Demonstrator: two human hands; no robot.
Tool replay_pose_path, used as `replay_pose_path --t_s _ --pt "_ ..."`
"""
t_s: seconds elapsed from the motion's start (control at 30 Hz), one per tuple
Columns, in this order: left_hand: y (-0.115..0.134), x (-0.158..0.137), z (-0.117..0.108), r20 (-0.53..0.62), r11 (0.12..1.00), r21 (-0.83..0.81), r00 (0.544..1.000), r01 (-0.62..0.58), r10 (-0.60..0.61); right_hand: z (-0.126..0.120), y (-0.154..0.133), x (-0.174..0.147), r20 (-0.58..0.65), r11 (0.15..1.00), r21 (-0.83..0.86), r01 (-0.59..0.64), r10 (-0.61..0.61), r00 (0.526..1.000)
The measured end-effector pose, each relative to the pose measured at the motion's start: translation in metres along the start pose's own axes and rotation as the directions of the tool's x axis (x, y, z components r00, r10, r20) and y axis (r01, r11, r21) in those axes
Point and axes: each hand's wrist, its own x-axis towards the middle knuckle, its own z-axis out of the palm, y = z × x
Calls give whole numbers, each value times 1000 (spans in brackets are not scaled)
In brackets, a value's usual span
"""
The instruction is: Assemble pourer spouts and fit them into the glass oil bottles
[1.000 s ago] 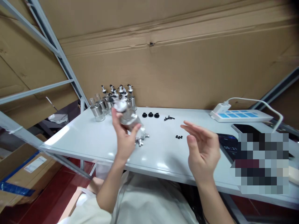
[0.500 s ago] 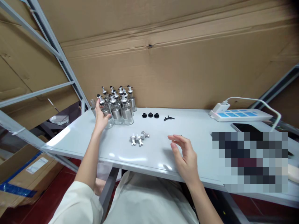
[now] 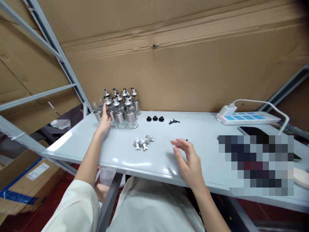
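My left hand [image 3: 104,121] rests its outstretched fingers along the left side of a glass bottle [image 3: 111,112] with a metal band and pourer top. That bottle stands in a tight group of similar bottles [image 3: 131,116]. To the left of the hand are two bottles [image 3: 97,112] without pourers, partly hidden. My right hand [image 3: 190,161] hovers over the table's front with fingers apart and nothing in it. Between the hands lie several silver pourer tops [image 3: 144,142]. Three black caps [image 3: 155,118] sit in a row behind them, beside small black pieces [image 3: 174,121].
A power strip [image 3: 251,118] with a plugged-in charger [image 3: 228,110] stands at the back right, near a phone [image 3: 251,130] and a blurred-out patch. Cardboard [image 3: 183,71] walls the back. Metal shelf posts [image 3: 70,77] frame the left, above an open carton [image 3: 38,180].
The bottle at my left hand has shifted right and back, closer against the group. My left hand has moved slightly back with it. My right hand has drifted a little left.
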Motion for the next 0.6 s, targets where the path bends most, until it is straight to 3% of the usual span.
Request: replay_pose_path --t_s 0.1,0.2,0.43,0.6 --pt "14 -10 0 24 997 7 996 81 -82 1 0 0 44 1000 -5 -31 31 999" --pt "44 -36 3 1 989 18 989 148 -148 1 -1 0 104 998 -18 -56 57 993" --pt "139 -115 40 158 1000 6 987 11 -12 -1 -2 3 254 992 -86 -89 108 961" --pt "148 -135 72 329 999 9 943 47 -47 2 3 3 342 992 -122 -37 77 937"
